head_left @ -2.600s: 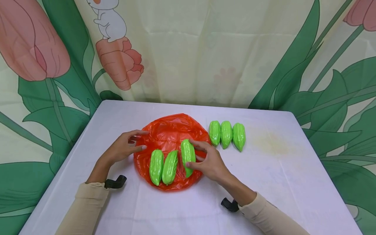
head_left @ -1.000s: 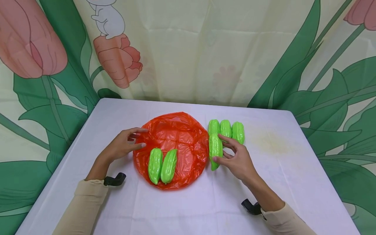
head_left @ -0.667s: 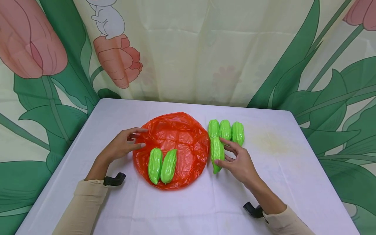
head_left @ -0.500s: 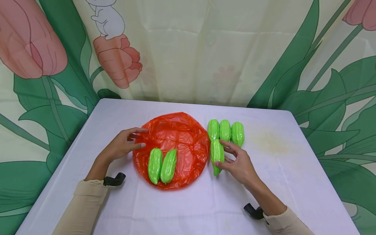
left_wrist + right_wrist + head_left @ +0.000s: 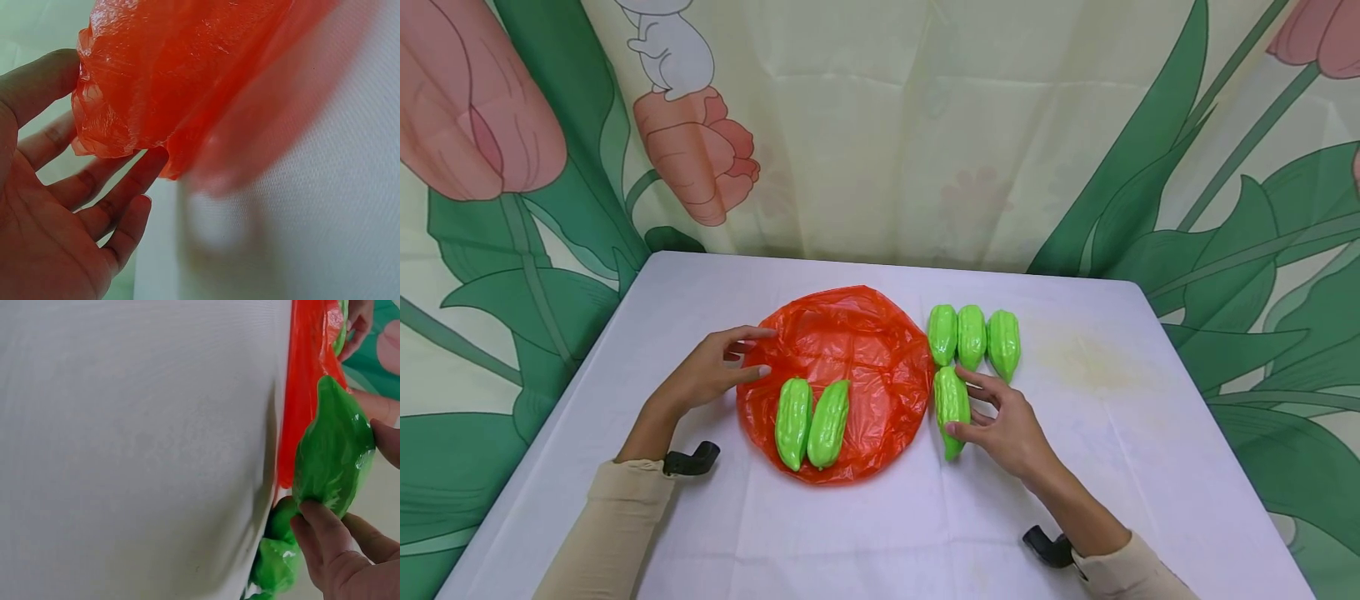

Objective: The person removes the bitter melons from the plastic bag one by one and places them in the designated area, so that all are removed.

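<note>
My right hand (image 5: 1011, 429) pinches a glossy green ridged vegetable (image 5: 952, 408) by its two ends, just right of the round red plastic bag (image 5: 880, 333). In the right wrist view the same green vegetable (image 5: 334, 447) sits between thumb and fingers. Two more green pieces (image 5: 793, 423) (image 5: 829, 425) lie side by side on the front part of the bag. The left hand (image 5: 703, 375) is at the bag's left edge, fingers apart and loosely bent; in the left wrist view the fingers of this hand (image 5: 69, 206) touch or nearly touch the crinkled red plastic (image 5: 162, 75).
Three green vegetables (image 5: 972, 337) lie in a row behind the right hand, right of the bag. The white-covered table (image 5: 850, 542) ends at a printed curtain (image 5: 865, 167) behind. Black wrist-mounted pieces (image 5: 692, 459) hang beside both forearms.
The right hand has carried one green vegetable from the bag to its right side, then slightly toward the front, below the row of three. My left hand has hardly moved.
</note>
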The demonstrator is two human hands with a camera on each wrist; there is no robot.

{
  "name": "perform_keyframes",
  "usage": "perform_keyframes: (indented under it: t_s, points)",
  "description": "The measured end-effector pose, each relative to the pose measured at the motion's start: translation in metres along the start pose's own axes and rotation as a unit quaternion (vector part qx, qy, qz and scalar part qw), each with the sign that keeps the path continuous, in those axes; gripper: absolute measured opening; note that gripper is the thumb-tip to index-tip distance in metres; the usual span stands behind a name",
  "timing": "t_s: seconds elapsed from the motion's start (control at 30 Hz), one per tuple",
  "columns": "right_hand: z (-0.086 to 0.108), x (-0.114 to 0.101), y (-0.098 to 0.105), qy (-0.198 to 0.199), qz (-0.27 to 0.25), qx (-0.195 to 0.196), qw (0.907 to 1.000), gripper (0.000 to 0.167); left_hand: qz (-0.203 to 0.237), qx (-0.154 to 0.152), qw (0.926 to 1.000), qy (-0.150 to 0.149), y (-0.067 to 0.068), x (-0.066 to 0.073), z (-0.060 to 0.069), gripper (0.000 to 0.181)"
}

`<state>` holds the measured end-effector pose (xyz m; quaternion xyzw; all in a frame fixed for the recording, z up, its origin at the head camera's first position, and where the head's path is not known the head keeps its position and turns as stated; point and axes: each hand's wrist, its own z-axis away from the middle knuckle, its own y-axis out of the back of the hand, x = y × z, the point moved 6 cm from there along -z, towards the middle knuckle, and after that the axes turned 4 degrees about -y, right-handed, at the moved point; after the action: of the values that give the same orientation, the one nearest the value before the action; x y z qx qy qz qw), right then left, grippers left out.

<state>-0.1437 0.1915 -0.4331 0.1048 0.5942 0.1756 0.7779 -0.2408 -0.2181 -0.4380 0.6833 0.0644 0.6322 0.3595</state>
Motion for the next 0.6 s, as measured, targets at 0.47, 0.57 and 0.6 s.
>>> perform_keyframes:
  t_s: [0.47,0.57,0.6]
  points:
    - [-0.013,0.007,0.000,-0.018,0.024,0.004,0.9996,0.086,-0.004,0.004,1.0000,0.005,0.002,0.000,0.001,0.061]
    - [-0.015,0.008,0.000,-0.018,0.029,0.005,0.9994,0.086,-0.004,0.004,1.0000,0.004,0.002,0.001,0.002,0.062]
    - [-0.015,0.008,0.000,-0.018,0.031,0.006,0.9993,0.086,-0.004,0.004,1.0000,0.004,0.002,0.001,0.002,0.062]
